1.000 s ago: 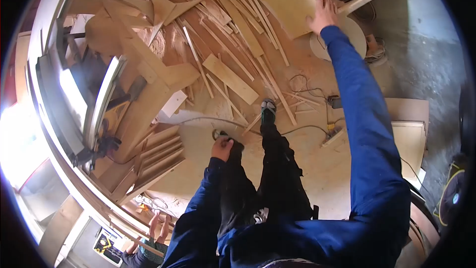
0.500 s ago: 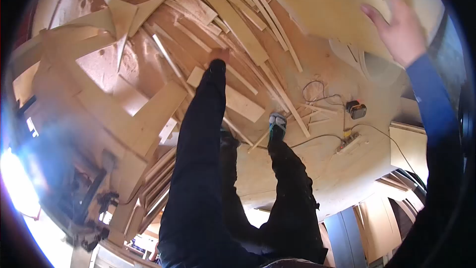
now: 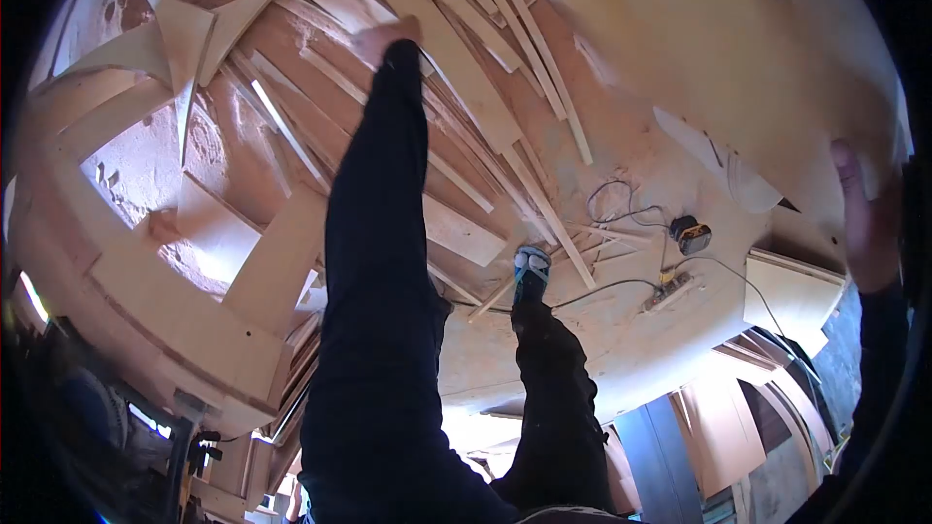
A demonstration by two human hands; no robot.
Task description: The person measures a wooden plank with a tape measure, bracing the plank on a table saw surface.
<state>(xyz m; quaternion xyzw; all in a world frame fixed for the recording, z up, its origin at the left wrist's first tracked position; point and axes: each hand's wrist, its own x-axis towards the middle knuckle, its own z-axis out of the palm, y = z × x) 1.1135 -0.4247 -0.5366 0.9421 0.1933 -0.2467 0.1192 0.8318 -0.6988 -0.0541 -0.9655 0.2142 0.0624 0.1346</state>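
Observation:
My left hand [image 3: 388,37] reaches out over long wooden strips [image 3: 466,68] and scrap at the upper middle. Its fingers are blurred, and whether they grip a piece cannot be made out. At the right edge of the view, my right hand [image 3: 869,223] is beside the lower right end of a large pale wooden panel [image 3: 709,29]. Its thumb points up, apart from the blurred fingers, and no held object shows. Curved, pointed wooden offcuts [image 3: 184,39] lie at the upper left.
A black and yellow tool [image 3: 690,235] and a power strip [image 3: 670,293] with cables lie on the dusty pale surface. Stacked boards [image 3: 791,296] stand at the right. My foot [image 3: 531,267] is near loose sticks. A frame-like board [image 3: 165,301] spans the left.
My left hand has moved up and left over the strips. My right hand has moved down and right to the panel's end. The view has shifted, and my left foot is now hidden.

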